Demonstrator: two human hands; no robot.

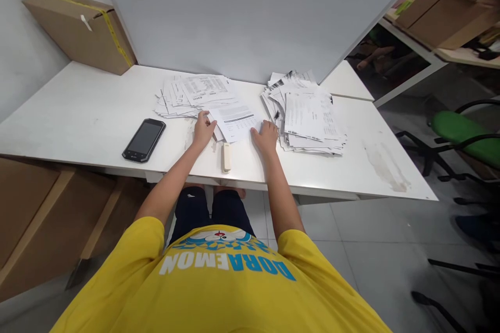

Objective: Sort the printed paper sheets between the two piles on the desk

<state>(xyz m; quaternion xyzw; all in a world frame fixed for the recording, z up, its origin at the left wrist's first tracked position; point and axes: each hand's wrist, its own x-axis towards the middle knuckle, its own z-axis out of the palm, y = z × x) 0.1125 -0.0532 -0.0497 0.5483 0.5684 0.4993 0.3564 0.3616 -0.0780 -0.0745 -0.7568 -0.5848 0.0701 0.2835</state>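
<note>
A printed sheet of paper [239,117] lies tilted on the white table in front of me, with the edge of another sheet showing under its left side. My left hand [203,131] is closed on its left edge, thumb and fingers pinching it. At the right edge, my right hand [266,136] grips the paper, its thumb on the near right corner and its fingers bent beside it. Just below the sheet, a cream stapler [226,158] points toward me. Behind my left hand spreads a loose pile of papers [203,89]. A thicker, uneven stack of papers [310,117] stands right of my right hand.
A black rugged phone [144,139] lies left of my left hand. At the back left, a taped cardboard box [84,31] leans by the grey partition [250,15]. Beyond the table's right end are a green chair [464,135] and more boxes [453,8].
</note>
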